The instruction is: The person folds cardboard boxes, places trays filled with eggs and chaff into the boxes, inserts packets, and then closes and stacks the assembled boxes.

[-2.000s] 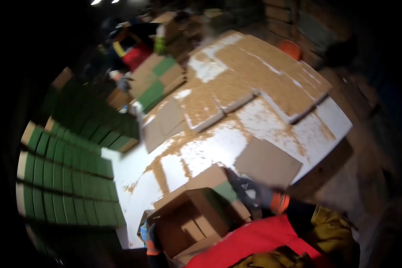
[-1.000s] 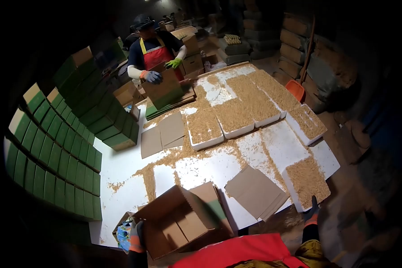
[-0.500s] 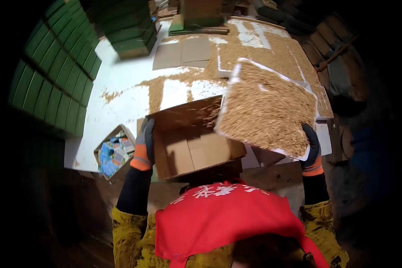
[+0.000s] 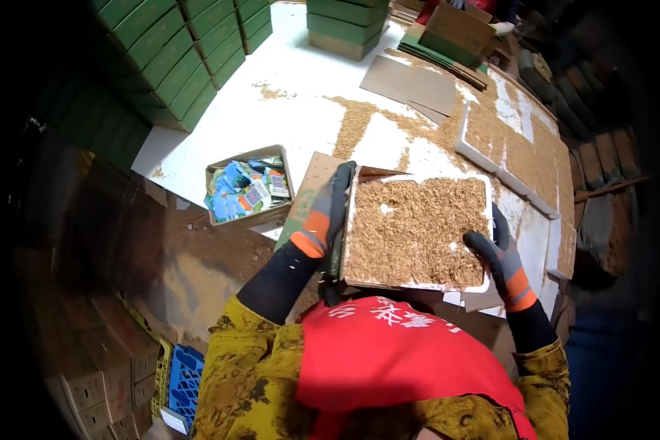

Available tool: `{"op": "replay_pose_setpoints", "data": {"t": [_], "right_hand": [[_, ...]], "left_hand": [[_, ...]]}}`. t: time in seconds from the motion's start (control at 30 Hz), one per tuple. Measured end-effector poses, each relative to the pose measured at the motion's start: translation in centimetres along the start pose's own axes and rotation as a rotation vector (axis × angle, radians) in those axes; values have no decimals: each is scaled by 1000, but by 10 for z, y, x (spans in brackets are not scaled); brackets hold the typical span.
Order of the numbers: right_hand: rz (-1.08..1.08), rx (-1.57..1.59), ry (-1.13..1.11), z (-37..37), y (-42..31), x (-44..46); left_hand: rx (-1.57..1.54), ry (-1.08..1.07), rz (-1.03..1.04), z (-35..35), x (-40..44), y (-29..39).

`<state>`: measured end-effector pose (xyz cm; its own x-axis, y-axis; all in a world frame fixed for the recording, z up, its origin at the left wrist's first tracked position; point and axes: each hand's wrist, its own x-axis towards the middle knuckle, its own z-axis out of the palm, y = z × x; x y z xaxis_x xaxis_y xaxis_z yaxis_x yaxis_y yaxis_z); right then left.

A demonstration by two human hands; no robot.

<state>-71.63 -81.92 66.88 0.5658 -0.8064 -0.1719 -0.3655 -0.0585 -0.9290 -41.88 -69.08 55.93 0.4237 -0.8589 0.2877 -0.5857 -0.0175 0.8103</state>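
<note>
A white foam tray [image 4: 489, 199] full of tan husks or shavings [image 4: 414, 235] lies level in front of my body. It sits over or inside a cardboard box [image 4: 381, 173], of which mostly the far rim shows; how deep the tray sits I cannot tell. My gloved right hand [image 4: 497, 253] grips the tray's right edge, thumb on top over the husks. Along the left side my gloved left hand [image 4: 330, 213] holds the box wall, its fingers partly hidden. Close to that hand is a cardboard flap with green print [image 4: 312, 192].
A small carton [image 4: 289, 180] of printed packets [image 4: 253, 192] stands left on the white table [image 4: 286, 125]. More husk-filled trays [image 4: 521, 147] line the right. Green boxes [image 4: 161, 59] are stacked at the left, cardboard sheets [image 4: 411, 82] lie behind, and a blue crate [image 4: 186, 378] stands below left.
The husk-filled tray has come left from its tilted position and now lies level over the cardboard box, covering its opening. The camera view has also turned and shifted.
</note>
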Motion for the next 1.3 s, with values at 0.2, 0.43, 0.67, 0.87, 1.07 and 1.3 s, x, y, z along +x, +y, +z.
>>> {"op": "replay_pose_setpoints", "data": {"t": [0.2, 0.43, 0.67, 0.87, 1.07, 1.3], "right_hand": [[162, -1115, -237, 3, -9, 24], [-65, -1697, -455, 42, 63, 53], [-55, -123, -82, -48, -13, 59], [69, -254, 147, -132, 162, 149], [634, -1117, -147, -158, 311, 68], [674, -943, 227, -161, 289, 54]], "left_hand": [[507, 318, -309, -92, -17, -122], [949, -95, -422, -121, -30, -218], [848, -121, -422, -139, -17, -200], [872, 4, -432, -147, -27, -175], [558, 187, -531, -190, -43, -188], [-57, 558, -429, -123, -1, -64]]}}
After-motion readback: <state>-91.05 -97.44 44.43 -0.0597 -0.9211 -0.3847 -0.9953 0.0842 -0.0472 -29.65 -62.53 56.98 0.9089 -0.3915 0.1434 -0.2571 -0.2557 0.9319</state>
